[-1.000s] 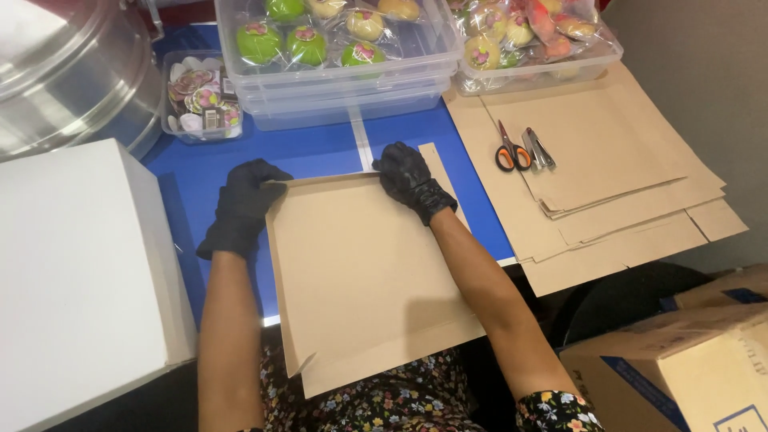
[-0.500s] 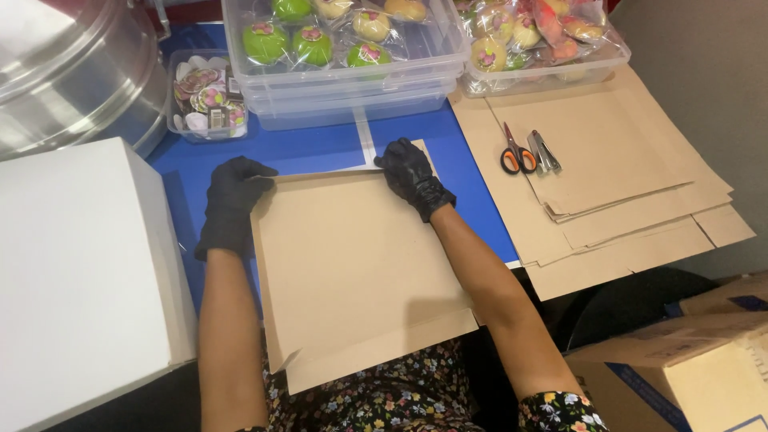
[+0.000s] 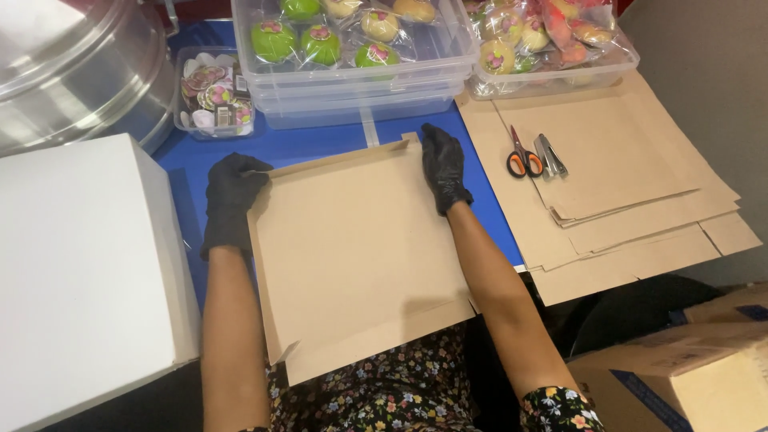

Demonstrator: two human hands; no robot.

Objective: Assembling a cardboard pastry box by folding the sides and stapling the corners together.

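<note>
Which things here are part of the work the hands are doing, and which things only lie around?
In use:
- flat brown cardboard sheet
- left hand, black glove, at its far left corner
- right hand, black glove, at its far right corner

Lying about:
- scissors
- stack of cardboard sheets
- white box
- clear bins of wrapped sweets
- metal pot

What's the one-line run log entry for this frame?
left hand: on cardboard sheet far-left corner | right hand: on far-right corner | sheet: flat on blue table | scissors: untouched
</note>
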